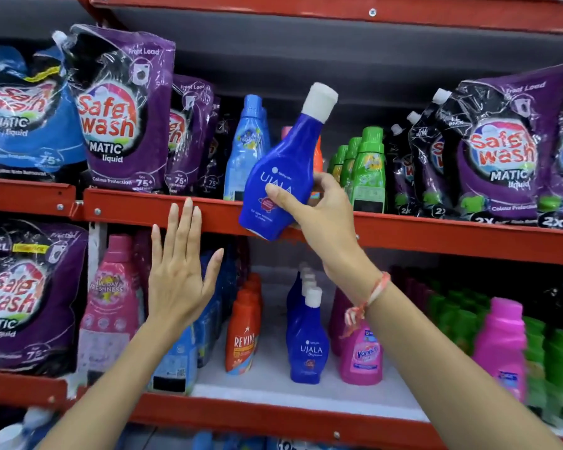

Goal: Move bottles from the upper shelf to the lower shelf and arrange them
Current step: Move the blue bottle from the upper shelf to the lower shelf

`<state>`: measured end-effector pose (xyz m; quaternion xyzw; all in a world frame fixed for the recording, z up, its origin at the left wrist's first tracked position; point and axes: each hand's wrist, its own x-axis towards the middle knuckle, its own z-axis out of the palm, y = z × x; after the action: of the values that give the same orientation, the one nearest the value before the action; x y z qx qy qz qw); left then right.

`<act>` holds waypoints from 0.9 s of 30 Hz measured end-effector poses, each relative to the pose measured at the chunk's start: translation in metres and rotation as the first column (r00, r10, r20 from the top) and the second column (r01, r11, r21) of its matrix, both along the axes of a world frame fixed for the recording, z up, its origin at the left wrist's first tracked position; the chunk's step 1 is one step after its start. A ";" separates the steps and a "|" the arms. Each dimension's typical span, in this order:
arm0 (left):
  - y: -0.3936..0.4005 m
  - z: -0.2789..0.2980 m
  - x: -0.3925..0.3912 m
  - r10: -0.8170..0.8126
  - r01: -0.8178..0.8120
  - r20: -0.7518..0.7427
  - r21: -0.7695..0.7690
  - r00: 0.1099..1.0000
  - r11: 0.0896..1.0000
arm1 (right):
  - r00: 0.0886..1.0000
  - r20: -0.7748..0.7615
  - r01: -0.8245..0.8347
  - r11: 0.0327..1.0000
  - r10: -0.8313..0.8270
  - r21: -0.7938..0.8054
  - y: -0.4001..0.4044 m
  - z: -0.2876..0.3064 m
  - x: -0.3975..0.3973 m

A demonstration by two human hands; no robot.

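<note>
My right hand [319,216] grips a dark blue Ujala bottle [283,170] with a white cap, tilted to the right in front of the red edge of the upper shelf [137,206]. My left hand [179,271] is open with fingers spread, its fingertips over that red edge, and it holds nothing. On the lower shelf [273,378] a row of matching blue Ujala bottles [307,349] stands front to back. Left of that row is a row of orange-red Revive bottles [242,336]. A light blue bottle [244,151] remains on the upper shelf behind the held one.
Purple Safewash pouches [124,115] fill the upper shelf's left and right ends [501,151]. Green bottles [366,170] stand on the upper shelf right of my hand. Pink Vanish bottles [361,355], a tall pink bottle [111,303] and green bottles [550,352] crowd the lower shelf.
</note>
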<state>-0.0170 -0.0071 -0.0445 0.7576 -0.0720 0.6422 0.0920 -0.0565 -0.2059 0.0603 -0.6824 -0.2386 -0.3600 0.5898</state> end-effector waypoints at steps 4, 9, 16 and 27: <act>-0.015 -0.040 -0.012 -0.016 0.019 -0.048 0.062 0.999 0.998 | 0.996 -0.088 0.002 1.000 -0.003 -0.007 -0.023 -0.042 -0.008; -0.034 -0.086 -0.016 -0.039 0.056 -0.164 0.101 0.986 0.993 | 0.985 -0.135 0.093 0.992 -0.104 -0.084 -0.041 -0.086 -0.014; -0.051 -0.133 -0.016 -0.046 0.085 -0.345 0.100 0.937 0.991 | 0.953 -0.216 0.174 0.969 -0.211 -0.177 -0.059 -0.144 -0.007; -0.049 -0.173 -0.012 0.024 0.035 -0.486 0.113 0.873 0.993 | 0.848 -0.341 0.284 0.892 -0.405 -0.352 -0.080 -0.212 0.022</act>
<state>-0.0289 -0.0557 -0.2170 0.8986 -0.0866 0.4253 0.0639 -0.0350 -0.2861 -0.1514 -0.8523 -0.0334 -0.2727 0.4451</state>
